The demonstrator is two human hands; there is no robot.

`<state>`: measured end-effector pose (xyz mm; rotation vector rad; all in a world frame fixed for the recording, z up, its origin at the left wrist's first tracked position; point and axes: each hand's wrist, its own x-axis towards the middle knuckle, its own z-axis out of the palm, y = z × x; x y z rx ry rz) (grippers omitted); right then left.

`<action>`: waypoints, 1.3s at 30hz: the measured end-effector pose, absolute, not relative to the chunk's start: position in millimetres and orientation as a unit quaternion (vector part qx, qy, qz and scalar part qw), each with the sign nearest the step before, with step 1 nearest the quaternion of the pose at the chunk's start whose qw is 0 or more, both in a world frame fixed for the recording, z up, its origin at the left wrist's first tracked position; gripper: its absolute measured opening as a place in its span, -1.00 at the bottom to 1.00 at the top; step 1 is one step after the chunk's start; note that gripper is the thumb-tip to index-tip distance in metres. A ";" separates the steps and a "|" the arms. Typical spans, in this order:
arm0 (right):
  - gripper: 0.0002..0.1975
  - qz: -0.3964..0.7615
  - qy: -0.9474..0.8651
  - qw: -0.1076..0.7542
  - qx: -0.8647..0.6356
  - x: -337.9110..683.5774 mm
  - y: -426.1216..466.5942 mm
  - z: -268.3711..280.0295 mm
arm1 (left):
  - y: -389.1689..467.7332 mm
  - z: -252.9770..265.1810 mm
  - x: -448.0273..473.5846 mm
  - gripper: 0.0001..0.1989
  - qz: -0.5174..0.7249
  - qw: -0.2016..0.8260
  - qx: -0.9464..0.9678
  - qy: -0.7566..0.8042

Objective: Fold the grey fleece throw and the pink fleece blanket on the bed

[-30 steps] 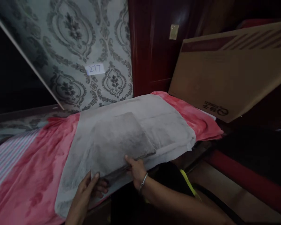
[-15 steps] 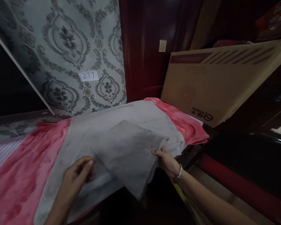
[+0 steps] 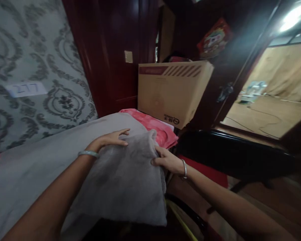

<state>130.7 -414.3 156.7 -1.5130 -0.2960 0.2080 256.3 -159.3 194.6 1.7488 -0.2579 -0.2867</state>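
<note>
A soft grey plush cloth [image 3: 130,180] lies in front of me, its right part folded over on itself and hanging past the near edge. My right hand [image 3: 167,160] grips the folded right edge, with the thumb on top and other fingers partly hidden behind it. Above the fold's upper side is my left hand [image 3: 114,138], its fingers and thumb apart and nothing between them; whether it touches the cloth I cannot tell. A pink cloth [image 3: 153,125] shows from under the grey one at the far right end.
Behind the pink cloth stands a cardboard box [image 3: 170,90]. To the right is a black chair [image 3: 230,154] with a red seat [image 3: 205,170]. A patterned wall [image 3: 40,67] with a paper label [image 3: 27,88] is at the left, and a doorway opens at the right.
My view has turned to the right. The left hand has moved away from me onto the folded part and spread its fingers. The flap held by my right hand now hangs broader and flatter.
</note>
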 end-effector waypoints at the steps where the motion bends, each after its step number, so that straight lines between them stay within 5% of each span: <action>1: -0.77 0.095 -0.157 0.693 -0.697 133.1 -421.1 164.8 | -169.0 200.7 261.4 -0.39 -0.142 0.626 0.757 -0.124; 7: -0.82 0.109 -0.273 0.594 -0.749 145.1 -457.3 217.5 | -191.1 227.4 256.6 -0.60 -0.157 0.613 0.751 -0.186; 12: -0.66 -0.026 -0.299 0.543 -0.785 164.5 -478.2 271.9 | -178.5 253.3 217.6 -0.68 -0.095 0.577 0.781 -0.218; 20: -0.77 -0.197 -0.342 0.468 -0.790 167.1 -478.4 342.7 | -183.8 274.1 139.7 -0.49 0.113 0.608 0.758 -0.206; 29: -0.66 -0.243 -0.487 0.258 -0.798 159.3 -447.3 350.6 | -156.8 266.4 87.3 -0.36 0.131 0.669 0.718 -0.143; 35: -0.64 -0.085 -0.568 0.296 -0.763 246.2 -351.2 348.7 | -96.4 262.4 86.2 -0.41 0.120 0.722 0.682 0.013; 39: -0.63 0.021 -0.464 0.424 -0.778 318.4 -261.9 302.3 | -36.9 212.2 123.6 -0.51 0.136 0.766 0.617 0.120</action>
